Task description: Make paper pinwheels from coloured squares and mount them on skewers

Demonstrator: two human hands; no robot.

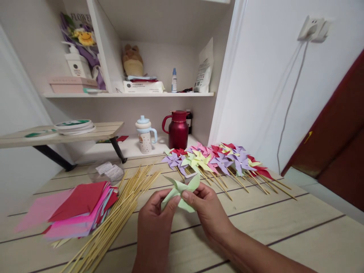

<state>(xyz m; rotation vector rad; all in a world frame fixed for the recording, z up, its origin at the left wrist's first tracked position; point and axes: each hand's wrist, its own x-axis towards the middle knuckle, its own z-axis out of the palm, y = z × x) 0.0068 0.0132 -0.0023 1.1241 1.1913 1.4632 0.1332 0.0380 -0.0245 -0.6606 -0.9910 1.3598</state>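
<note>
Between my two hands, above the middle of the table, is a pale green paper pinwheel [190,186] with its blades curled inward. My left hand [159,210] grips it from the left, the thumb pressed near its centre. From the right, my right hand [205,203] pinches it, its thumb also close to the centre. No stick shows on this pinwheel; what lies behind it is hidden. Just beyond my hands lies a pile of finished pinwheels [223,162] in several colours on thin sticks. To the left is a bundle of bamboo sticks [122,212].
Coloured paper sheets [78,203] are stacked at the left, touching the sticks. Behind them sits a clear plastic container [106,171] holding labelled packets. A small raised stand [109,129] is at the back left. A tumbler [146,138] and a red jug [178,131] stand at the back.
</note>
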